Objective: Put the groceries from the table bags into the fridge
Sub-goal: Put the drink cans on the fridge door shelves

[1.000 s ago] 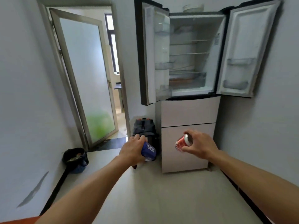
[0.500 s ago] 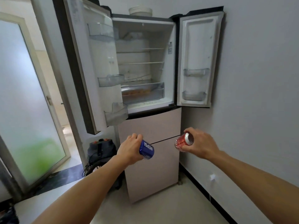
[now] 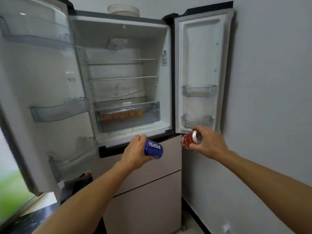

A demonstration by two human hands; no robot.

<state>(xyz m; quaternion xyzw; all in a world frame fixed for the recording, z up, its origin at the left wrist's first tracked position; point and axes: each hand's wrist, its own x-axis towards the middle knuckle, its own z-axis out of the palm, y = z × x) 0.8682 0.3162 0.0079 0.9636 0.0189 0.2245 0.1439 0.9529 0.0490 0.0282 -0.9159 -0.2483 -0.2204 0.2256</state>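
Observation:
The fridge [image 3: 121,39] stands straight ahead with both upper doors swung wide. My left hand [image 3: 135,152] grips a blue Pepsi can [image 3: 153,149], held on its side just below the open compartment's lower edge. A red cola can [image 3: 191,139] lies tilted in my right hand [image 3: 208,142], directly under the right door's lowest bin [image 3: 197,121]. Inside, two wire shelves are bare, and a clear drawer [image 3: 127,114] holds several orange fruits.
The left door [image 3: 42,92] with its clear bins juts out close on my left. A grey wall [image 3: 270,98] runs along the right. Pink lower drawers [image 3: 145,191] sit beneath my hands. White plates [image 3: 123,10] rest on the fridge top. A dark bag lies on the floor at left.
I have come much closer to the fridge, which now fills the view. Both hands keep their cans and have risen to the level of the open compartment's lower edge.

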